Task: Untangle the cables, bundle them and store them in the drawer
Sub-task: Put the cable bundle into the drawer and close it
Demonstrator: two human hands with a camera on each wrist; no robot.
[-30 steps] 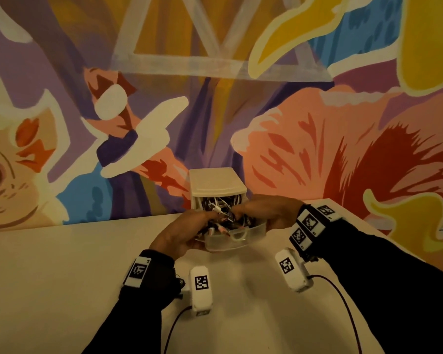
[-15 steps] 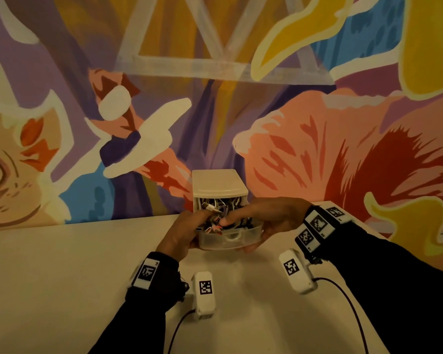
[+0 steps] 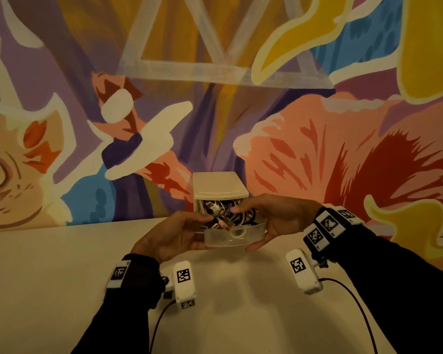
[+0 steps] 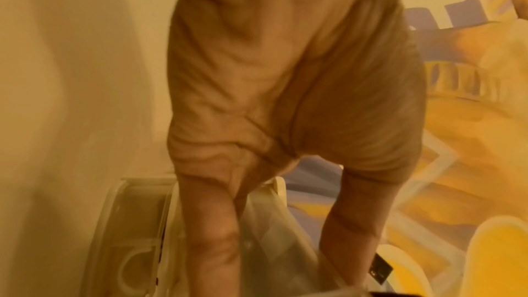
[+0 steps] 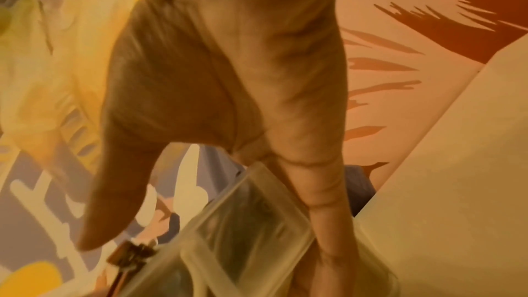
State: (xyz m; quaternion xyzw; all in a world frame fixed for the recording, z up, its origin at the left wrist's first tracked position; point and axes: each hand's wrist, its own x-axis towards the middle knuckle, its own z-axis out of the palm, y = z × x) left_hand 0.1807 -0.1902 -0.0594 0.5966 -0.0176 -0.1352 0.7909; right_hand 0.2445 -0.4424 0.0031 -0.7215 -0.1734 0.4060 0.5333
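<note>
A small white drawer unit (image 3: 219, 186) stands on the table by the wall. Its translucent drawer (image 3: 234, 237) is pulled out and piled with tangled cables (image 3: 224, 217) that rise above the rim. My left hand (image 3: 170, 236) grips the drawer's left side, thumb reaching over the cables. My right hand (image 3: 276, 221) grips the right side, fingers under the front corner and thumb on top of the pile. In the left wrist view the left hand (image 4: 285, 76) lies along the drawer (image 4: 137, 234). In the right wrist view the right hand (image 5: 228, 64) clasps the drawer (image 5: 251, 234); a connector (image 5: 128, 254) pokes out.
The pale table (image 3: 62, 277) stretches to the left and in front of the drawer. A painted mural wall (image 3: 317, 149) stands right behind the unit. White wrist cameras (image 3: 184, 279) with dark leads hang below both wrists.
Both hands have shifted from pressing on top of the cable pile to holding the drawer's sides. The drawer remains pulled out with the cables in it.
</note>
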